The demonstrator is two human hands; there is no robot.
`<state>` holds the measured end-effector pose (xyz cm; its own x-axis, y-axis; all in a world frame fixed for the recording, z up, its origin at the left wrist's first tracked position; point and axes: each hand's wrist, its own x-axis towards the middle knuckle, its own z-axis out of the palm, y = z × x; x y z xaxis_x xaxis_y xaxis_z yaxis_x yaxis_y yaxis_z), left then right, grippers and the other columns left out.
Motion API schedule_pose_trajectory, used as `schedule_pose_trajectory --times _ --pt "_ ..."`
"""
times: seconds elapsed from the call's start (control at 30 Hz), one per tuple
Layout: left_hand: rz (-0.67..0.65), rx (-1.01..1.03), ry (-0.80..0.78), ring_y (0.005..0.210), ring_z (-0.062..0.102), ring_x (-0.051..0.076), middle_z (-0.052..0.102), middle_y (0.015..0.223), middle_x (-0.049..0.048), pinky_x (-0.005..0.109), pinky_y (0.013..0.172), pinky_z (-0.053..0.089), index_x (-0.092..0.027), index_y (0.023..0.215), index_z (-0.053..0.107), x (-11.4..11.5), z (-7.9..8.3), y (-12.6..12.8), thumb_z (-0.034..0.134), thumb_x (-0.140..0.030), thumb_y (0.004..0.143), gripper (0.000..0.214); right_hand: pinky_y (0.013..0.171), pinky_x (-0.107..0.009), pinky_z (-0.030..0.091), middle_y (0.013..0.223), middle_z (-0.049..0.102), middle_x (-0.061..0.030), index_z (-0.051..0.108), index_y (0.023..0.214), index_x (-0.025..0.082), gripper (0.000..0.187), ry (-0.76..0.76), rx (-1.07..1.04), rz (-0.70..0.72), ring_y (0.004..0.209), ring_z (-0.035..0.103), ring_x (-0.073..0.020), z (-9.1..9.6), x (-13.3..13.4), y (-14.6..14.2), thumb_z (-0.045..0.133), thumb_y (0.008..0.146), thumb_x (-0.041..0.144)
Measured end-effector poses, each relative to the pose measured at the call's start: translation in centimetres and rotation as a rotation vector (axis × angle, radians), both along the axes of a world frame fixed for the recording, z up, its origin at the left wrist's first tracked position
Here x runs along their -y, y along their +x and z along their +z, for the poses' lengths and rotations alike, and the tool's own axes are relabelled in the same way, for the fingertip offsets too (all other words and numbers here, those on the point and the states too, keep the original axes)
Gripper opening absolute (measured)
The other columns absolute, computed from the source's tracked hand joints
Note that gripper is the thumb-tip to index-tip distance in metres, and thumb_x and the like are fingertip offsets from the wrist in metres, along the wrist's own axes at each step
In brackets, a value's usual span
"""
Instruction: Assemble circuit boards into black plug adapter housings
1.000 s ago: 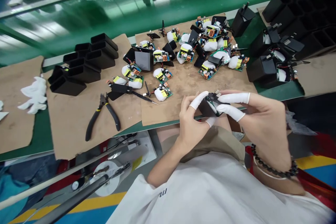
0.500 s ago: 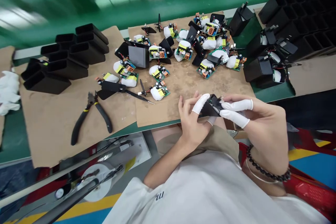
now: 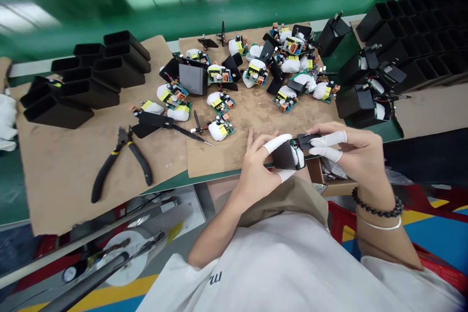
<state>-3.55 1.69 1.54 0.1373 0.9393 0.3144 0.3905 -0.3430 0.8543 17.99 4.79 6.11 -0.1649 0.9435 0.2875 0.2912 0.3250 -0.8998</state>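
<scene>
Black housing (image 3: 282, 157) is in our left hand (image 3: 256, 168), at the table's (image 3: 14, 195) front edge, right of the middle; we cannot tell whether it touches that edge. Our left fingers are closed around it, one white-covered finger over its top and the thumb below. Our right hand (image 3: 360, 153) pinches a black end cap (image 3: 306, 140) between white-covered fingertips, just beside the housing's mouth.

Bare cardboard (image 3: 256, 112) gives us room between our hands and the circuit boards (image 3: 256, 74), which crowd toward the far edge. On the left, pliers (image 3: 122, 158) lie near the front edge, handles spread toward us. On the right, filled housings (image 3: 354, 102) with loose caps stand beyond our right hand, so we have less space there.

Our right fingers cover part of the cap, and our left hand hides part of the housing's side. How deep the white-and-green insert (image 3: 297, 154) sits we cannot make out. White gloves (image 3: 6, 122) by the left corner and the dark housing rows (image 3: 413, 41) in the far right corner are cut off by our view.

The held housing's long axis runs roughly along the front edge; its mouth faces right, toward our right hand.
</scene>
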Motion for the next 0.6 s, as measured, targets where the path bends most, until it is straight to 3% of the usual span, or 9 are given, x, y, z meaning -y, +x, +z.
schedule_pose_trajectory --times 0.1,0.2,0.3,0.4,0.53,0.6 --pt "0.054 -0.013 0.038 0.112 0.075 0.025 0.075 0.114 0.0054 0.065 0.133 0.025 -0.022 0.13 0.069 0.2 -0.1 0.5 0.082 -0.02 0.076 0.055 0.085 -0.033 0.066 0.095 0.085 0.0006 0.083 0.081 0.028 0.013 -0.106 -0.125 -0.279 0.09 0.081 -0.0191 -0.7 2.4 -2.5 0.088 0.077 0.017" --pt "0.128 -0.056 0.081 0.111 0.075 0.025 0.074 0.111 0.0043 0.064 0.133 0.024 -0.022 0.131 0.069 0.7 -0.2 1.2 0.077 -0.014 0.076 0.056 0.083 -0.032 0.067 0.094 0.085 0.0002 0.083 0.081 0.027 0.012 -0.171 -0.188 -0.432 0.089 0.081 -0.0192 -0.6 4.2 -4.7 0.088 0.076 0.017" --pt "0.2 -0.097 0.124 0.113 0.075 0.026 0.074 0.112 0.0058 0.062 0.134 0.024 -0.023 0.131 0.068 1.2 -0.3 1.9 0.076 -0.017 0.079 0.053 0.089 -0.036 0.066 0.1 0.084 -0.0016 0.083 0.084 0.026 0.007 -0.146 -0.117 -0.502 0.095 0.08 -0.0199 -0.2 5.2 -6.1 0.086 0.081 0.02" --pt "0.241 -0.117 0.137 0.113 0.075 0.027 0.075 0.113 0.0071 0.061 0.133 0.025 -0.023 0.133 0.066 1.6 -0.6 2.3 0.076 -0.024 0.083 0.052 0.089 -0.038 0.065 0.103 0.083 -0.0033 0.083 0.09 0.027 0.006 -0.024 0.026 -0.537 0.096 0.078 -0.0204 -0.2 5.6 -6.8 0.081 0.087 0.022" --pt "0.244 -0.122 0.135 0.114 0.074 0.028 0.075 0.115 0.0088 0.061 0.135 0.021 -0.022 0.137 0.063 1.6 -1.1 2.4 0.073 -0.022 0.084 0.054 0.088 -0.042 0.066 0.107 0.082 -0.006 0.081 0.097 0.027 0.01 0.154 0.2 -0.502 0.098 0.078 -0.0235 -1.1 5.7 -7.5 0.08 0.088 0.021" --pt "0.241 -0.123 0.134 0.116 0.073 0.028 0.075 0.12 0.0103 0.062 0.135 0.019 -0.022 0.141 0.06 1.5 -1.3 2.1 0.07 -0.019 0.085 0.058 0.093 -0.046 0.066 0.119 0.08 -0.0092 0.079 0.106 0.026 0.023 0.202 0.249 -0.453 0.106 0.077 -0.0271 -1.9 5.7 -7.7 0.084 0.084 0.023"
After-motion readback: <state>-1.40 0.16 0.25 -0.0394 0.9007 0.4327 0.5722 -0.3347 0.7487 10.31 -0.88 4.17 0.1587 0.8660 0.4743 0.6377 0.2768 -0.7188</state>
